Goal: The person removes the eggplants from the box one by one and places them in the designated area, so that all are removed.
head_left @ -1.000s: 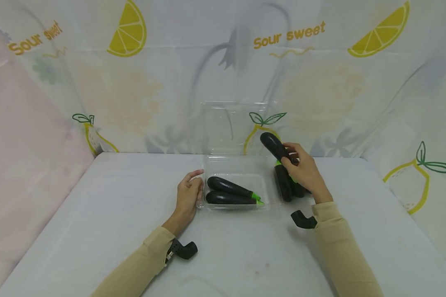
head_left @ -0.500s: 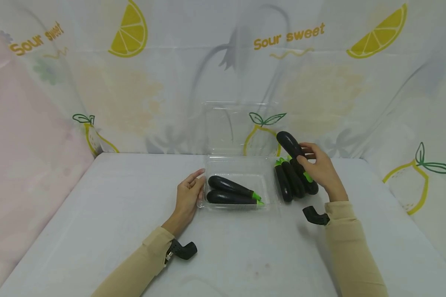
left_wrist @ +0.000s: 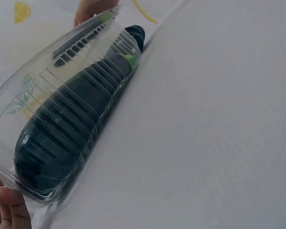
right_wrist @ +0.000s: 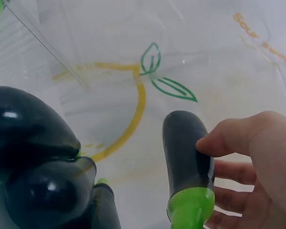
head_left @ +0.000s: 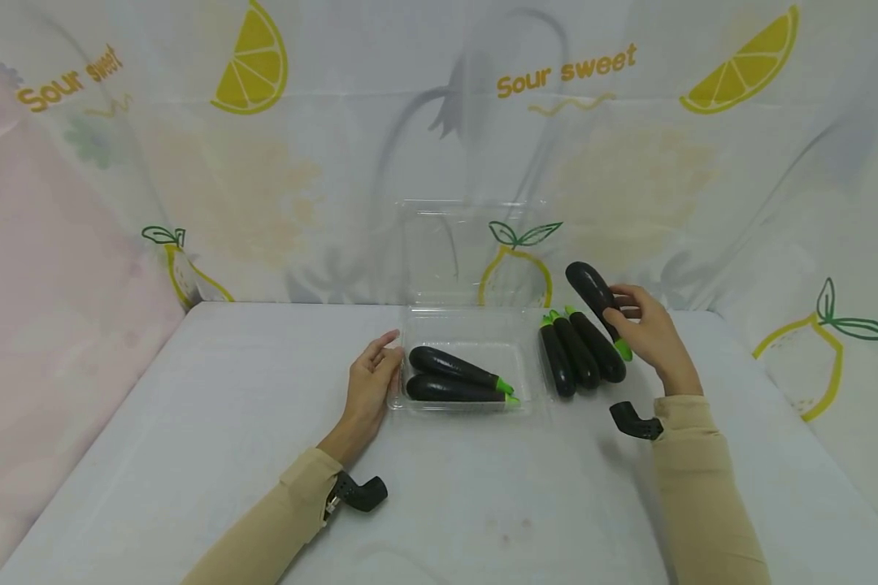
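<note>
My right hand (head_left: 653, 331) pinches a dark eggplant (head_left: 588, 286) between thumb and fingers, lifted above the table with its green stem end tilted down to the right. In the right wrist view the same eggplant (right_wrist: 183, 148) stands apart from the others. Three more eggplants (head_left: 576, 351) lie side by side just left of that hand. My left hand (head_left: 369, 375) rests its fingers against the left side of a clear plastic clamshell box (head_left: 530, 366). Two eggplants (head_left: 454, 388) lie inside it; the left wrist view shows one eggplant (left_wrist: 71, 119) through the ribbed wall.
The box's clear lid (head_left: 439, 252) stands raised behind its base. A white cloth covers the table (head_left: 483, 496). A lemon-printed curtain (head_left: 380, 146) hangs behind and at the sides. A black wrist-worn device (head_left: 362, 493) sits below each hand.
My right hand has carried the eggplant to the right, away from the box, uncovering the three eggplants beneath. The left hand and box have stayed in place.
</note>
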Demonstrator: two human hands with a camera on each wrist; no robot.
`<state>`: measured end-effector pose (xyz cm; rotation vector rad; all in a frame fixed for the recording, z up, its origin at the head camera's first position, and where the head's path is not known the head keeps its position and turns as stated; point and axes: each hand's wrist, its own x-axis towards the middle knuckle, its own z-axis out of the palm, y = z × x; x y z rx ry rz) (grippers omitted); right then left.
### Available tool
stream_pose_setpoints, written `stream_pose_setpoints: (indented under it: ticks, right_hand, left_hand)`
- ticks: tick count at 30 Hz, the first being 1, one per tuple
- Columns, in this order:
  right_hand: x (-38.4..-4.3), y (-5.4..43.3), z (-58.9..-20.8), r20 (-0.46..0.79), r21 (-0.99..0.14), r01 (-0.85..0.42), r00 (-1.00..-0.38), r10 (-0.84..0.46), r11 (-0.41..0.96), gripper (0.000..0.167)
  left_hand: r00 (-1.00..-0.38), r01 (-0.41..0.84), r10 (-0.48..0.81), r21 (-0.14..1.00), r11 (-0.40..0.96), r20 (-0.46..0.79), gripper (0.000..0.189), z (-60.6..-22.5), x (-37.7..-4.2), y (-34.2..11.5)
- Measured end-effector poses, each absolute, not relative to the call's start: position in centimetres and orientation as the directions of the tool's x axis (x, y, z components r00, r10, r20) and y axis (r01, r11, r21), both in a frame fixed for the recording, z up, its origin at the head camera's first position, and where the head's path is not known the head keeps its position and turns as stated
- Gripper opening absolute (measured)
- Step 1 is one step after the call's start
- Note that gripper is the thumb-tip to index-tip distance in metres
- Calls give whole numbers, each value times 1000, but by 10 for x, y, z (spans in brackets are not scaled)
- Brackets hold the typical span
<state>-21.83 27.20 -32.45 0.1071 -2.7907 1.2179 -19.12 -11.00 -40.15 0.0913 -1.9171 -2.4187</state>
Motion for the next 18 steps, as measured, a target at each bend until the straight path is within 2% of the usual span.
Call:
stream_pose_setpoints:
  ticks: [4,13,18]
  right_hand:
    - [-220,278,-326,94,-728,-80,-995,-17,681,56]
    - [-221,287,-331,30,-691,7,-999,38,723,58]
    - [-219,292,-333,19,-664,27,-998,53,747,58]
  left_hand:
    - [-995,25,-98,983,-184,7,44,-401,-192,-110]
    - [-988,75,-145,990,-119,57,41,-419,-201,-113]
    - [-987,70,-151,988,-137,49,39,-421,-203,-113]
